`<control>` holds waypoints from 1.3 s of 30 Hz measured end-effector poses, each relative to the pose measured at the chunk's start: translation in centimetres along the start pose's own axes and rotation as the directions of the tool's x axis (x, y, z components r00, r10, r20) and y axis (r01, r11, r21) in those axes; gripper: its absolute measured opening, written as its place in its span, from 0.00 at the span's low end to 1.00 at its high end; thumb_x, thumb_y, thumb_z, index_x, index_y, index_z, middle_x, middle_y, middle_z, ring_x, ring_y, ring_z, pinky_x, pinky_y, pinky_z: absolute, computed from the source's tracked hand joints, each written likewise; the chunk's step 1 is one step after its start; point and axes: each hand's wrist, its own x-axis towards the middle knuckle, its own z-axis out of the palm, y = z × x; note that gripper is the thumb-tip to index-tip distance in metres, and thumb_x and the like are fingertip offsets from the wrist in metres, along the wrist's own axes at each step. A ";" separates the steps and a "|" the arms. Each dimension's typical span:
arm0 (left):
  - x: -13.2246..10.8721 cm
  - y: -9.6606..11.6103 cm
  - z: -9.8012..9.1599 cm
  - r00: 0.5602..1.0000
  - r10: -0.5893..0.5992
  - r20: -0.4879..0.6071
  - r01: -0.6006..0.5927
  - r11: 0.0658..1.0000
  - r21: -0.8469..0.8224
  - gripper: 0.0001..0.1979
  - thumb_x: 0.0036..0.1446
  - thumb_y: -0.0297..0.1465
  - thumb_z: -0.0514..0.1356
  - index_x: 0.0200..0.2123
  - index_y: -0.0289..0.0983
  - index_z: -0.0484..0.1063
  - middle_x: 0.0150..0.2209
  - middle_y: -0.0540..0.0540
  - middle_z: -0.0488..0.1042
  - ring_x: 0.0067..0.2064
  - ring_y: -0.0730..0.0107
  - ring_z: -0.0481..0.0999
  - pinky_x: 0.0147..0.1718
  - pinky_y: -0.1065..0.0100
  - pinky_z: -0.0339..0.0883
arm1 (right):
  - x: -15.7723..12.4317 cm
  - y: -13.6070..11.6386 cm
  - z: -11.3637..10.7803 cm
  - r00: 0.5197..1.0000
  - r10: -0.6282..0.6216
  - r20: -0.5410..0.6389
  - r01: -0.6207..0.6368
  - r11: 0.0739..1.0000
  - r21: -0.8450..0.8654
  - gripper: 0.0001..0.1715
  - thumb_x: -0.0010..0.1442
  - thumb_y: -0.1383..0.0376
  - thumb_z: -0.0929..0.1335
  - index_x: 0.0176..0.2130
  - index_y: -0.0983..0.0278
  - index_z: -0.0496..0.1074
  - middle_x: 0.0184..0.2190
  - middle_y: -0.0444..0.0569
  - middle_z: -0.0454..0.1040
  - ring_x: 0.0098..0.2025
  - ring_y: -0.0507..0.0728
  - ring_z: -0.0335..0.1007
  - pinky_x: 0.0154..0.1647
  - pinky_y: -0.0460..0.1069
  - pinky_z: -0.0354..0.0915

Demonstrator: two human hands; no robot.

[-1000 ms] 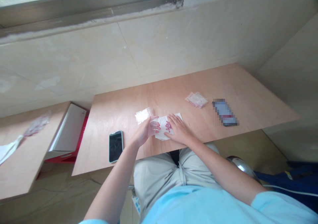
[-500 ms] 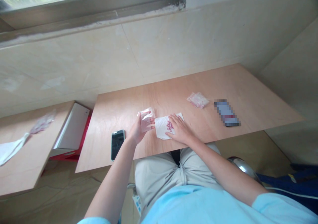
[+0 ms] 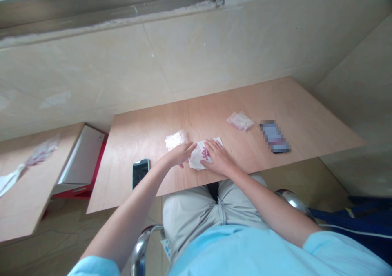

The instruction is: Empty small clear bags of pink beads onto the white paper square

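A white sheet of paper (image 3: pixel 196 161) lies near the table's front edge with a cluster of small red beads (image 3: pixel 206 153) on it. My right hand (image 3: pixel 218 157) rests flat on the paper's right part, fingers stretched out beside the beads. At the paper's left edge is my left hand (image 3: pixel 181 154), turned with its back upward and its fingers bent. It appears to grip a small clear plastic bag (image 3: pixel 200 145), mostly hidden, its faint edge showing over the paper. Behind this hand is a pile of clear bags (image 3: pixel 176 139).
Filled bags with red bits (image 3: pixel 240 121) lie toward the back right, near a pixelated phone (image 3: pixel 275 136). A dark phone (image 3: pixel 141 173) lies at the left. Past a gap stands another table (image 3: pixel 27 202) and a white box (image 3: pixel 81 157). Chair armrests (image 3: pixel 143 243) flank me.
My left hand has turned palm-down and moved right to the paper's edge, taking the clear bag from upright view to mostly hidden. My right hand stays on the paper. The view has shifted slightly.
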 end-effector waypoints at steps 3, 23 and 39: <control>1.0 0.8 0.8 0.979 0.203 -0.021 -0.161 0.833 0.530 0.24 0.69 0.48 0.48 0.47 0.37 0.75 0.42 0.34 0.78 0.46 0.48 0.78 0.40 0.57 0.70 | 0.0 0.0 0.2 1.000 0.010 0.027 -0.009 1.000 -0.028 0.48 0.62 0.50 0.68 0.71 0.71 0.53 0.72 0.62 0.51 0.75 0.65 0.39 0.75 0.62 0.37; 1.2 1.4 -2.2 0.864 0.429 -0.264 -0.377 0.898 0.226 0.17 0.59 0.48 0.63 0.40 0.40 0.75 0.37 0.40 0.74 0.48 0.44 0.75 0.47 0.57 0.64 | 0.0 -0.1 0.1 0.999 -0.016 0.045 0.019 0.998 -0.058 0.49 0.63 0.50 0.68 0.71 0.71 0.51 0.73 0.62 0.48 0.76 0.66 0.33 0.75 0.64 0.33; 3.1 -7.3 -2.3 0.773 0.386 -0.504 -0.213 0.906 0.367 0.24 0.68 0.42 0.49 0.61 0.38 0.67 0.59 0.34 0.68 0.63 0.49 0.64 0.64 0.51 0.52 | 0.1 -0.6 -0.1 1.000 -0.014 0.004 0.014 1.000 -0.025 0.47 0.62 0.51 0.68 0.71 0.70 0.53 0.71 0.62 0.52 0.74 0.67 0.41 0.74 0.65 0.39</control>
